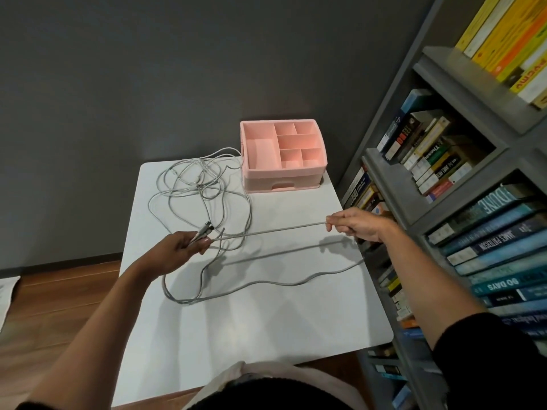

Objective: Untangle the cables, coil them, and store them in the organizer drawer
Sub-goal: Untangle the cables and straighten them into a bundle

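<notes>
A grey cable (pixel 272 231) runs taut between my two hands above the white table (pixel 266 315). My left hand (pixel 180 247) grips the cable near its connector ends (pixel 204 229). My right hand (pixel 355 224) pinches the same cable at the table's right edge. A slack loop of the cable (pixel 251 284) droops over the table's middle. A tangle of thinner pale cables (pixel 195 184) lies at the far left of the table. The pink organizer (pixel 321 168) stands at the far right, its top compartments bare and its drawer (pixel 282 184) shut.
A grey bookshelf (pixel 461 179) packed with books stands right against the table's right side. A dark grey wall is behind the table. Wooden floor (pixel 59 306) shows to the left, with a white sheet (pixel 6 294) at the frame's edge.
</notes>
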Demonstrator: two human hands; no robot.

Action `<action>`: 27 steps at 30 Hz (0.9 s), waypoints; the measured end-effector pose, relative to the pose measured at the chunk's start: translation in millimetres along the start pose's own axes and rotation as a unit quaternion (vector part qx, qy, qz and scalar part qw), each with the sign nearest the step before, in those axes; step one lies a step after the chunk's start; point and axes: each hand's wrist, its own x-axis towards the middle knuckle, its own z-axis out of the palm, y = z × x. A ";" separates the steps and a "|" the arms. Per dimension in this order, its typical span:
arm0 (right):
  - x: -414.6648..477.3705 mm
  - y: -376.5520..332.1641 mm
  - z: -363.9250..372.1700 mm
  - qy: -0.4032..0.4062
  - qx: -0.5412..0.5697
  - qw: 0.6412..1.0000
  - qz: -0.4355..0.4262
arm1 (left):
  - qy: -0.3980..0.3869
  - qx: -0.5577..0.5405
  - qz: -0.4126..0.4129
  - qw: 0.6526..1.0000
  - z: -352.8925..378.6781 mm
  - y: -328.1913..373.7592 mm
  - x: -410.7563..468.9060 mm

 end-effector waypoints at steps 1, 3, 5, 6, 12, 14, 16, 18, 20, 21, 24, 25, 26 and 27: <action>-1.2 3.9 -1.3 0.012 0.006 1.000 -0.002 | 0.001 0.002 -0.002 1.000 1.2 0.7 0.2; -5.1 11.8 -4.8 0.031 0.016 0.999 -0.003 | -0.001 0.002 -0.012 1.000 1.0 0.9 -1.6; -8.2 20.0 -9.0 0.048 0.033 0.998 -0.005 | -0.011 0.004 -0.021 1.000 1.9 0.7 -1.9; -8.7 24.6 -10.3 0.056 0.043 0.997 -0.007 | -0.019 0.005 -0.022 1.000 3.5 3.3 -1.9; -14.9 50.0 -20.7 0.139 0.056 0.989 -0.008 | -0.092 0.080 -0.031 0.992 9.7 16.3 6.1; -17.6 56.1 -23.4 0.165 0.030 0.986 0.008 | -0.079 0.098 -0.033 0.991 16.0 16.3 11.5; -10.0 68.7 -23.9 0.191 0.017 0.981 0.023 | -0.063 0.100 -0.023 0.993 28.9 22.2 17.7; 3.2 85.6 -22.0 0.226 -0.006 0.973 0.046 | -0.056 0.105 -0.013 0.993 43.4 33.3 23.3; 14.7 101.0 -20.8 0.263 -0.025 0.961 0.076 | -0.053 0.111 -0.010 0.992 57.0 46.4 29.6; 18.6 104.8 -20.0 0.284 -0.027 0.955 0.085 | -0.052 0.114 -0.011 0.992 62.9 51.9 32.7; 23.6 90.5 -6.8 0.333 -0.037 0.939 0.079 | -0.044 0.128 -0.013 0.991 76.6 68.0 40.5; 25.2 76.1 2.0 0.320 -0.046 0.945 0.048 | -0.039 0.136 -0.013 0.990 80.9 73.0 42.5; 27.3 58.9 13.0 0.283 -0.041 0.958 0.005 | -0.034 0.144 -0.013 0.989 84.7 77.3 44.6; 29.3 41.0 26.7 0.220 -0.025 0.974 -0.041 | -0.028 0.147 -0.015 0.989 87.5 80.9 46.5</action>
